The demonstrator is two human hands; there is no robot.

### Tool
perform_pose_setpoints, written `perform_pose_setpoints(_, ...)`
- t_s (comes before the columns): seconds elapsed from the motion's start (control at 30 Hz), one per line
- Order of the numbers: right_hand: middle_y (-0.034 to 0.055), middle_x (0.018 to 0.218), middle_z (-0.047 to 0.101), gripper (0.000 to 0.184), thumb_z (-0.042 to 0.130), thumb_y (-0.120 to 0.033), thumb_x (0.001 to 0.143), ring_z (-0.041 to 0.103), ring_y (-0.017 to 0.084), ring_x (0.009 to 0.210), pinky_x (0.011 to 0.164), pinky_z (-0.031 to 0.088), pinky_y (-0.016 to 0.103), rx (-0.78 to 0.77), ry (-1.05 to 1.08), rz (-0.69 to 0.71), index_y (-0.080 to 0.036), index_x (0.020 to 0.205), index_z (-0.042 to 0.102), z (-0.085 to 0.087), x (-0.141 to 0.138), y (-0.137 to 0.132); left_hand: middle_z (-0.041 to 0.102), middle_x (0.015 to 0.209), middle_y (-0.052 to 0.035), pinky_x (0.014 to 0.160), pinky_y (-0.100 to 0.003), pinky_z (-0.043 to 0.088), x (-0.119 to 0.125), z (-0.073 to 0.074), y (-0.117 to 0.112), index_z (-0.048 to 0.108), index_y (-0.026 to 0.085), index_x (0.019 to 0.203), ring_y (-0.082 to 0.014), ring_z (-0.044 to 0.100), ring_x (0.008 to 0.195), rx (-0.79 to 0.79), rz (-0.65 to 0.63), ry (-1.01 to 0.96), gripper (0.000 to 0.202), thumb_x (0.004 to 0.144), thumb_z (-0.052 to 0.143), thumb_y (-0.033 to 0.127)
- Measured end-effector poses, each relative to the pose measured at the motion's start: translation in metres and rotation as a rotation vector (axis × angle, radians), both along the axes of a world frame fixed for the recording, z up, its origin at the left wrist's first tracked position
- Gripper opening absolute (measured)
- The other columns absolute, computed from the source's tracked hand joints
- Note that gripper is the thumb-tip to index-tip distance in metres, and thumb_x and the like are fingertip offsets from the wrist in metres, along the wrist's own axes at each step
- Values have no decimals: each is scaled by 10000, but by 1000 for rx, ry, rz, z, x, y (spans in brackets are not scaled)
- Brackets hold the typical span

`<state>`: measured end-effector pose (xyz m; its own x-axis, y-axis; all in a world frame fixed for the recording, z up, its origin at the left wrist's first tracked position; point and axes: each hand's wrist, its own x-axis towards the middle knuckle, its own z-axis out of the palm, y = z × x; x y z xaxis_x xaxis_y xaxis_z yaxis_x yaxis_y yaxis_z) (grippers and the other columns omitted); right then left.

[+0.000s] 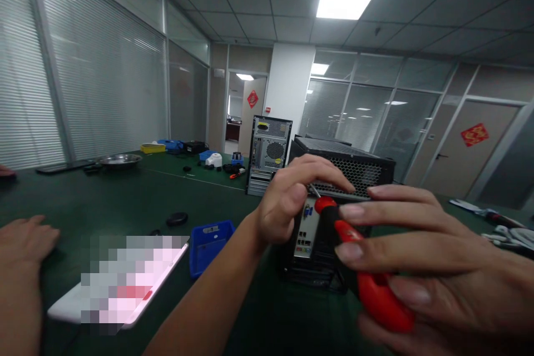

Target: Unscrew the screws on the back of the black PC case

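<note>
My right hand grips a screwdriver with a red and black handle. Its thin shaft points toward the rear of a black computer case, which has a honeycomb vent and a port panel. My left hand is at that rear side, beside the shaft. Its index finger stretches forward over the shaft, with the thumb apart from it. The screwdriver's tip is hidden behind my left hand, so I cannot tell what it touches.
A second computer tower stands upright behind. Left of my forearm are a blue tray, a pixelated white device and a black round object. Another person's hand rests at far left. Farther back is a metal bowl; cables lie right.
</note>
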<state>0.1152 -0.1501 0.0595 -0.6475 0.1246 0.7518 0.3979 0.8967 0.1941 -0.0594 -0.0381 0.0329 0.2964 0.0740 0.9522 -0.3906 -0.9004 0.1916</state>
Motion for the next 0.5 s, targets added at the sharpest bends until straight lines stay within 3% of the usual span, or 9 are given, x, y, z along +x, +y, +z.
perform_pose_setpoints(0.07,3,1101,577,333,822,-176,793,566,103,1148,1115,474,298,-3,84,93,-130,985,554,-5,-4,2,686,1311,-112,1193,-507,390,-2,-4,20,697,174,1130,-279,561,1324,72,123,-26,375,891,449,323)
perform_pose_setpoints(0.13,23,993,542,356,809,-31,716,567,108,1010,940,525,310,16,216,160,-105,905,516,-10,-10,3,532,1525,-98,1265,-535,297,0,-10,36,637,183,1277,-286,415,1482,121,264,-11,552,744,502,231)
perform_pose_setpoints(0.2,42,924,493,237,735,-1,761,536,91,944,927,512,316,50,300,96,-100,876,552,-13,-18,6,355,1651,-82,1298,-560,222,4,-17,48,514,193,1431,-290,257,1572,178,404,74,743,688,507,201)
perform_pose_setpoints(0.27,64,949,489,139,638,-9,812,539,112,999,973,492,330,108,333,85,-84,896,555,-14,-24,11,264,1689,-83,1309,-570,175,12,-24,54,410,187,1509,-298,137,1606,239,511,164,776,740,510,206)
perform_pose_setpoints(0.37,74,1056,526,180,540,21,841,559,146,1103,992,514,329,90,368,246,-75,987,497,-16,-23,20,344,1645,-133,1315,-552,167,28,-33,60,424,146,1477,-319,127,1604,280,580,146,655,851,533,303)
perform_pose_setpoints(0.43,48,984,541,184,542,-17,925,580,95,1005,983,539,321,-77,262,348,-116,1079,557,-19,-14,26,420,1596,-149,1311,-552,195,36,-37,63,462,153,1434,-313,190,1590,270,611,66,570,901,550,337)
perform_pose_setpoints(0.5,27,842,518,116,588,-152,996,568,51,865,926,545,289,-225,220,409,-166,1100,639,-25,-3,29,449,1574,-136,1300,-562,238,41,-38,65,482,183,1418,-299,230,1577,270,656,16,517,924,574,305)
